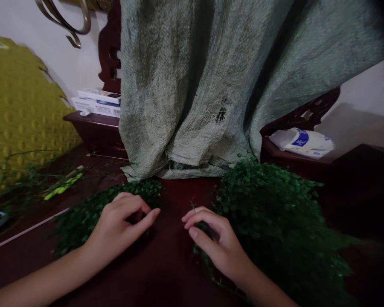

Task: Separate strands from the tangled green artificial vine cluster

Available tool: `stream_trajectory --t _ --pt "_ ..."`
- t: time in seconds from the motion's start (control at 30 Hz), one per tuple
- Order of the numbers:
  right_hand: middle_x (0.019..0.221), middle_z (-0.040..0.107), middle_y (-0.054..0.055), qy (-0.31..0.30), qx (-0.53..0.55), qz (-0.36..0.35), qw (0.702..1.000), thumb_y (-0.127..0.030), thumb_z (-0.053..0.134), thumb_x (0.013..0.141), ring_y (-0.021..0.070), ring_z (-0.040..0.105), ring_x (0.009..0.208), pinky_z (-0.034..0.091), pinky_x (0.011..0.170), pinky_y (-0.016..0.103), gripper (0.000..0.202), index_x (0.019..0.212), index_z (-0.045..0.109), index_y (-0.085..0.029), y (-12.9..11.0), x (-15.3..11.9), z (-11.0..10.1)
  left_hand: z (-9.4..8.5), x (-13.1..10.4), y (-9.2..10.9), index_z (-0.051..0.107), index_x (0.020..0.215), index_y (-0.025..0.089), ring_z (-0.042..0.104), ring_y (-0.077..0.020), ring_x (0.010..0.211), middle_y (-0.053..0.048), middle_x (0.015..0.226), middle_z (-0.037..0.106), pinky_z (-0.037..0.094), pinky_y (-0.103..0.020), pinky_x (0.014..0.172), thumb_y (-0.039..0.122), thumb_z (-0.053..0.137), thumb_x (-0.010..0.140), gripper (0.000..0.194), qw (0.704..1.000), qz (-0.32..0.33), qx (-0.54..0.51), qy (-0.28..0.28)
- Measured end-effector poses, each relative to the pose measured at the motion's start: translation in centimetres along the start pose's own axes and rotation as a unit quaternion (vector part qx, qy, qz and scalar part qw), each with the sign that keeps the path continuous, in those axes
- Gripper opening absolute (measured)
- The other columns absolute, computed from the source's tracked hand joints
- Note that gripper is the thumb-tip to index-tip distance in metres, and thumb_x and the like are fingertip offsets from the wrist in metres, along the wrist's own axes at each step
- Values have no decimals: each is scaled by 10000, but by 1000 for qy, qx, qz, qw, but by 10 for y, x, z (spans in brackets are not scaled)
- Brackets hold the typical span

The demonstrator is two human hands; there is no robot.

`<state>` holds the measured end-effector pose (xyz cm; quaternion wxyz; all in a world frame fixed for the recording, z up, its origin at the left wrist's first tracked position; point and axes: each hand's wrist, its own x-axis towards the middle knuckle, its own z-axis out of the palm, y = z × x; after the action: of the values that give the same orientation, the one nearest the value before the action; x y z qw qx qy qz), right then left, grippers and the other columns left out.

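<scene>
My left hand [124,219] is at the edge of the smaller pile of leafy green sprigs [77,221] on the left. Its thumb stands apart from the curled index finger, and no sprig shows between them; the other fingertips are hidden. Beside the larger heap of greens [269,213], my right hand [211,236] has its fingers and thumb closed around a thin green sprig [192,204]. The sprig's tip pokes up above the fingers, and leafy stems trail beneath the hand. Both hands are over the dark red wooden surface [169,256].
A grey-green woven cloth [192,94] drapes down at the back. White boxes [97,104] sit on a ledge at left, a tissue pack [302,143] at right. A yellow-green handled tool [64,186] and loose stems lie at left, near a yellow foam mat [16,111].
</scene>
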<state>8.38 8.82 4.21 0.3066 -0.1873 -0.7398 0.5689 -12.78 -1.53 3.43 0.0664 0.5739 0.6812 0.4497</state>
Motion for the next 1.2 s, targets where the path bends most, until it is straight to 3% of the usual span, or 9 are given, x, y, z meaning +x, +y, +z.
stream_trajectory --t 0.1,0.17,0.37,0.57,0.67,0.8,0.9,1.07,1.2 --pt "987 716 93 -20 109 47 993 -492 422 965 272 612 1037 426 948 406 449 850 752 -209 0 1 -4 1 0 1 568 565 240 481 -155 552 39 521 538 363 -309 702 256 670 780 239 1000 25 -4 -3" --pt "992 721 108 -16 173 78 982 -542 339 967 299 601 1050 422 952 435 552 878 765 -201 -1 1 -6 2 -1 0 559 577 239 481 -148 550 43 539 536 368 -317 747 240 658 781 226 999 42 7 -18" --pt "971 727 132 -13 248 114 962 -538 372 933 328 613 1031 426 931 448 540 887 771 -177 -5 3 -8 3 -2 -6 562 615 237 501 -156 589 42 588 528 350 -326 797 241 634 799 198 995 48 69 -47" --pt "950 736 141 -21 262 93 960 -490 455 870 355 627 1040 433 933 475 449 868 780 -180 -9 3 -10 -1 0 -9 667 769 252 529 -183 653 26 650 560 331 -315 747 207 654 788 50 996 21 87 -22" --pt "984 739 138 -53 255 79 962 -510 485 835 372 611 1102 420 969 496 444 907 786 -191 -11 2 -11 0 -5 2 688 812 250 558 -202 723 -4 720 617 373 -305 743 238 648 812 41 998 17 25 -61" --pt "1125 718 106 -148 226 79 960 -520 570 771 362 571 1183 324 1083 487 447 1032 775 -220 -16 0 -11 4 -18 23 691 909 246 604 -199 790 -27 840 667 441 -265 723 266 651 834 87 972 -10 -134 -192" --pt "1165 703 94 -182 227 81 953 -484 610 745 339 600 1127 326 1079 467 434 1064 764 -233 -17 -1 -10 8 -26 29 705 860 247 610 -212 826 -21 834 678 452 -273 782 313 668 806 93 950 -69 -217 -212" --pt "1171 699 90 -203 210 78 953 -453 614 764 338 566 1178 313 1075 459 429 1098 758 -227 -15 0 -11 12 -23 22 708 764 220 590 -206 813 2 766 657 436 -276 776 386 649 807 181 901 -198 -296 -248" --pt "1106 723 71 -202 158 52 965 -453 628 815 307 569 1149 328 1048 440 359 1075 767 -249 -12 -2 -10 12 -21 21 714 743 201 577 -180 764 18 722 644 428 -268 759 397 660 817 216 898 -200 -278 -277"
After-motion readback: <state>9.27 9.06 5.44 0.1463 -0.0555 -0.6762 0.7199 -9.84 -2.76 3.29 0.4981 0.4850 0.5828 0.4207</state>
